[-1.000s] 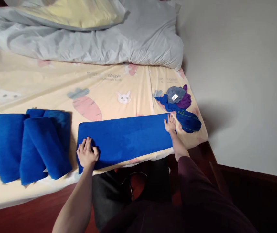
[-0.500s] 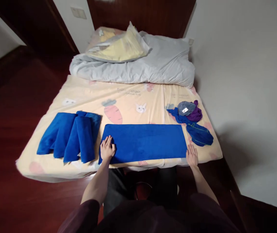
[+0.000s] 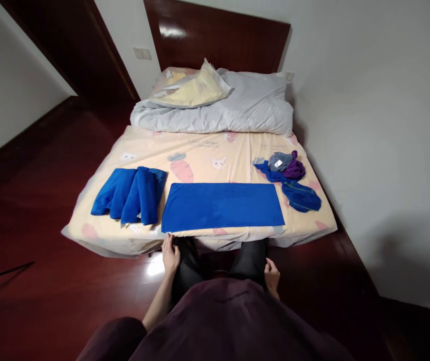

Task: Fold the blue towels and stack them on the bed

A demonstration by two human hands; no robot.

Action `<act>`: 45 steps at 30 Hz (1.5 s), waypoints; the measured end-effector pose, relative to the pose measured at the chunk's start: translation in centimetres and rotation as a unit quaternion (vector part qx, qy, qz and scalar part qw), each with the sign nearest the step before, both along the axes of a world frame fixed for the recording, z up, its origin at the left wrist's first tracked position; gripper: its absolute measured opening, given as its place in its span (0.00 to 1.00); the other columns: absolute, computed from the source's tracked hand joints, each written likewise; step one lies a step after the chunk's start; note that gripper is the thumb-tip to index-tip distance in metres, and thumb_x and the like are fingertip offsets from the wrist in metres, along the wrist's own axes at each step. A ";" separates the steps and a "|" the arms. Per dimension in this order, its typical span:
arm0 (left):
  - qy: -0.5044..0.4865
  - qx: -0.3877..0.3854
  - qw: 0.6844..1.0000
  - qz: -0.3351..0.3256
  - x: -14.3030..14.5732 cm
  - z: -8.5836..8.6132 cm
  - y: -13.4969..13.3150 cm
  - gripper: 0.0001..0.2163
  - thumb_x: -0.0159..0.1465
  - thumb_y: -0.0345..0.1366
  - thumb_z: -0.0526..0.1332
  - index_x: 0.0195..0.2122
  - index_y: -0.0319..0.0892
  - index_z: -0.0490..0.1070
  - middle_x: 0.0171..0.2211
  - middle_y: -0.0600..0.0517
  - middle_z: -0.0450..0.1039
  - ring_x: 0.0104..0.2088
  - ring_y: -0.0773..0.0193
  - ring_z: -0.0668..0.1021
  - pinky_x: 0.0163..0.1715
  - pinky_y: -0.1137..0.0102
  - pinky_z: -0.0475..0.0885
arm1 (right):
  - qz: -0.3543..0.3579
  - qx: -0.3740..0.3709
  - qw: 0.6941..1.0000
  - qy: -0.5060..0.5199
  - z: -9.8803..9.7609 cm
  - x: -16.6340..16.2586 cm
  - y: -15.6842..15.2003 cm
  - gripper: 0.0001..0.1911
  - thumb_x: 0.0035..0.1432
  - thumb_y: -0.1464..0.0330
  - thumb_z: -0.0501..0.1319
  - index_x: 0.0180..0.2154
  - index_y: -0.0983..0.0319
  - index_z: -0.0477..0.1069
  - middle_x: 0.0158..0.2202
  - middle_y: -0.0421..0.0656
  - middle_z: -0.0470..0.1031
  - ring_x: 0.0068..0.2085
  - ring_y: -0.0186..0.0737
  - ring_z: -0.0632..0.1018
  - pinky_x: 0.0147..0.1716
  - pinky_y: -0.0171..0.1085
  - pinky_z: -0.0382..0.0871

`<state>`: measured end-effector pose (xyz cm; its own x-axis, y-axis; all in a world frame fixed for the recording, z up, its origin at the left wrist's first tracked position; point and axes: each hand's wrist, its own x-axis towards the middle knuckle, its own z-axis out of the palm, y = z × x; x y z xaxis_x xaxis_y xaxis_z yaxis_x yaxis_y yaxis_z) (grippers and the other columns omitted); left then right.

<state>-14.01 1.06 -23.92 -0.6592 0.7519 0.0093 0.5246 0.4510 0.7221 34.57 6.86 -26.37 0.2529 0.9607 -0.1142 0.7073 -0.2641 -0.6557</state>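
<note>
A long folded blue towel (image 3: 222, 206) lies flat along the near edge of the bed (image 3: 199, 150). My left hand (image 3: 170, 253) hangs just below the bed's edge at the towel's left corner, fingers stretched out, holding nothing. My right hand (image 3: 272, 275) rests by my leg below the bed, fingers loosely curled, with nothing in it. To the towel's left sit several folded blue towels (image 3: 130, 193). At its right lies a small heap of blue, grey and purple cloths (image 3: 290, 178).
A grey duvet (image 3: 215, 113) and a yellow pillow (image 3: 190, 90) are bunched at the head of the bed by the dark wooden headboard (image 3: 218, 42). A white wall (image 3: 380, 125) runs along the right. Dark red floor (image 3: 30, 210) lies to the left.
Both hands have come off the long blue towel and dropped below the bed's edge. The view has pulled back and up, so the whole bed shows.
</note>
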 end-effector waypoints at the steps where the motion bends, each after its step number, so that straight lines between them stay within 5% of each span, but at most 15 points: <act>1: -0.032 -0.022 0.999 0.000 0.3 -0.4 -1.4 0.26 0.71 0.35 0.49 0.70 0.38 0.63 0.73 0.42 0.58 0.74 0.52 0.59 0.74 0.54 0.56 | -0.014 -0.021 1.000 0.000 0.2 0.1 -0.2 0.30 0.59 0.59 0.49 0.51 0.65 0.82 0.49 0.56 0.84 0.47 0.53 0.85 0.48 0.45 0.79; 6: -0.101 -0.091 0.991 -0.008 -0.4 -0.8 -4.9 0.24 0.73 0.39 0.49 0.68 0.38 0.67 0.71 0.41 0.64 0.72 0.52 0.65 0.72 0.55 0.59 | 0.027 -0.022 0.999 0.014 3.0 0.0 1.7 0.27 0.58 0.61 0.52 0.48 0.65 0.82 0.48 0.56 0.84 0.47 0.52 0.85 0.51 0.43 0.76; 13: -0.054 -0.157 0.985 -0.036 0.1 0.2 -3.4 0.27 0.72 0.36 0.50 0.69 0.28 0.63 0.72 0.32 0.57 0.73 0.47 0.61 0.73 0.55 0.57 | 0.052 0.046 0.989 0.131 6.8 -5.9 4.7 0.22 0.60 0.60 0.53 0.44 0.62 0.82 0.49 0.55 0.84 0.50 0.51 0.83 0.56 0.47 0.74; 17: -0.035 -0.174 0.983 -0.043 1.0 0.2 -2.9 0.28 0.72 0.37 0.51 0.70 0.27 0.62 0.73 0.29 0.53 0.75 0.45 0.56 0.73 0.53 0.54 | 0.098 -0.014 0.933 0.346 8.9 -13.0 4.9 0.22 0.58 0.56 0.61 0.48 0.62 0.79 0.48 0.52 0.84 0.46 0.49 0.84 0.48 0.44 0.77; 21: -0.047 -0.147 0.987 -0.046 1.1 0.0 -3.4 0.29 0.71 0.38 0.52 0.70 0.27 0.62 0.73 0.28 0.52 0.75 0.43 0.56 0.73 0.50 0.54 | 0.048 -0.131 0.841 0.523 10.9 -19.0 5.4 0.24 0.57 0.59 0.66 0.55 0.58 0.73 0.47 0.46 0.85 0.41 0.44 0.85 0.41 0.38 0.77; 24: -0.063 -0.125 0.989 -0.040 0.9 0.0 -4.0 0.29 0.71 0.40 0.53 0.69 0.29 0.63 0.74 0.29 0.52 0.75 0.43 0.57 0.73 0.49 0.55 | -0.004 -0.173 0.801 0.573 12.0 -21.0 6.5 0.20 0.59 0.64 0.65 0.53 0.57 0.71 0.46 0.43 0.85 0.40 0.41 0.85 0.38 0.36 0.75; 30: -0.080 -0.100 0.991 -0.026 0.9 -0.3 -4.4 0.27 0.71 0.42 0.55 0.69 0.35 0.65 0.73 0.34 0.55 0.75 0.45 0.58 0.73 0.49 0.55 | -0.043 -0.201 0.760 0.617 11.6 -21.9 8.4 0.11 0.60 0.66 0.64 0.45 0.58 0.70 0.47 0.44 0.85 0.43 0.41 0.85 0.36 0.34 0.74; 39: -0.075 -0.110 0.990 -0.036 0.6 -0.6 -4.5 0.28 0.71 0.42 0.55 0.69 0.33 0.65 0.74 0.33 0.54 0.75 0.44 0.58 0.73 0.51 0.56 | -0.110 -0.187 0.702 0.679 9.8 -24.3 9.1 0.14 0.55 0.72 0.69 0.41 0.56 0.69 0.50 0.42 0.84 0.42 0.36 0.84 0.36 0.31 0.75; 45: -0.073 -0.119 0.990 -0.033 0.7 -0.5 -4.3 0.28 0.71 0.43 0.54 0.69 0.33 0.64 0.74 0.33 0.53 0.75 0.44 0.57 0.73 0.51 0.55 | -0.132 -0.184 0.730 0.645 9.5 -25.3 9.9 0.08 0.65 0.64 0.64 0.44 0.54 0.67 0.49 0.43 0.84 0.42 0.35 0.84 0.36 0.32 0.76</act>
<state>-13.31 -3.28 -24.38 -0.5896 0.7632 -0.2644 0.4568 0.5851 0.6701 9.32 16.74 -16.91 -0.1227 0.7424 -0.6586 -0.5424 -0.6060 -0.5819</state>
